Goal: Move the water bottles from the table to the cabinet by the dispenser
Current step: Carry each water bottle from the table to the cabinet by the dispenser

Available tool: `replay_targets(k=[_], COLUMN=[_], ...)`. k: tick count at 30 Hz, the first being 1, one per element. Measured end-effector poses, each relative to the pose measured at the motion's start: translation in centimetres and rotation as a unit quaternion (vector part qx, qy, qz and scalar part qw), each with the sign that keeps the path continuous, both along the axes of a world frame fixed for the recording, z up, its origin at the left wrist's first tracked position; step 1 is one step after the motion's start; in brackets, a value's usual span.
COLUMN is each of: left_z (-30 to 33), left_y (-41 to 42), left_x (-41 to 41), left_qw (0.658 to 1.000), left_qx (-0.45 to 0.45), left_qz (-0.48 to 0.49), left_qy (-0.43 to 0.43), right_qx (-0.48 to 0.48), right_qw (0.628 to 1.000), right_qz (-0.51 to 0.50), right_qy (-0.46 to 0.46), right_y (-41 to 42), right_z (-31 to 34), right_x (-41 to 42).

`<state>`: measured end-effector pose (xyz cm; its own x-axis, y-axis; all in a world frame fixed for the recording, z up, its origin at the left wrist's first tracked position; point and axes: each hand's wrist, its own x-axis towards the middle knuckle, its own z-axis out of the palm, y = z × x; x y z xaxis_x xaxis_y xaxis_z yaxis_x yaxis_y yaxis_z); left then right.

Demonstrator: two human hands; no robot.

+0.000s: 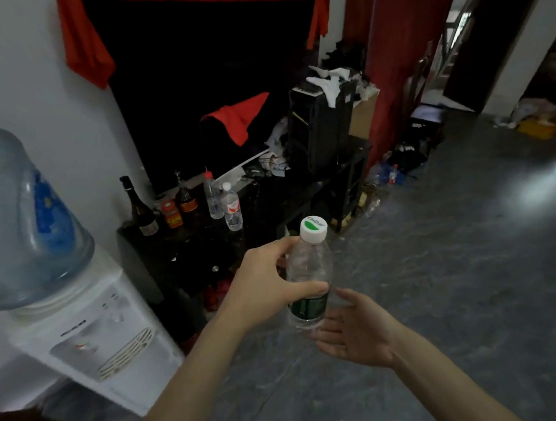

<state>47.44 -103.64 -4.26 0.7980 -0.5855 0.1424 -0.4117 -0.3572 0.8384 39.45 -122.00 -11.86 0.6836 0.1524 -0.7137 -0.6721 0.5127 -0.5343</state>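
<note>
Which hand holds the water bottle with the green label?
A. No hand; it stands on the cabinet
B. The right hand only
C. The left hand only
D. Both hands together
C: the left hand has its fingers and thumb curled round the water bottle, while the right hand lies open just below and beside it, not gripping it.
</note>
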Motion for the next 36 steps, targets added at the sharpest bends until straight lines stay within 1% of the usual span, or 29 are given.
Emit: replay_targets(k=[6,9,14,18,21,25,29,31,36], left_z=[-0.7,-1.7,-4.0,-6.2,-8.3,-11.5,-14.1,-15.9,-20.2], left_y=[-1.6,-1.3,-0.2,-0.1,-0.8,-2.4,-4.1,-4.8,-6.8], left_x=[8.1,11.1,15.8,20.2,24.0,29.1,33.8,36.0,38.9], left_qw=[1.0,0.999,0.995,0.99,0.986,0.977,0.967,0.963,0.946], left_qx=[-0.002,0.007,0.006,0.007,0.018,0.029,0.041,0.052,0.071], left_qz=[0.018,0.037,0.091,0.123,0.146,0.187,0.213,0.227,0.274], left_qy=[0.015,0.018,0.046,0.067,0.08,0.103,0.135,0.137,0.156], right_qx=[0.003,0.003,-0.012,-0.025,-0.038,-0.051,-0.02,-0.033,-0.037], right_qw=[1.0,0.999,0.996,0.991,0.988,0.983,0.982,0.979,0.981], right_qz=[-0.011,0.027,0.064,0.113,0.132,0.145,0.151,0.157,0.114], right_qy=[0.026,0.038,0.064,0.065,0.067,0.1,0.115,0.124,0.15], right_y=[-2.2,-2.4,-1.4,-1.3,-1.9,-3.5,-4.9,-5.7,-6.4], right_z=[-0.6,-1.6,-3.5,-5.3,-7.8,-11.4,-15.0,-16.7,-19.9], right_x=[9.1,13.0,19.4,25.1,29.7,36.1,42.3,45.3,50.3])
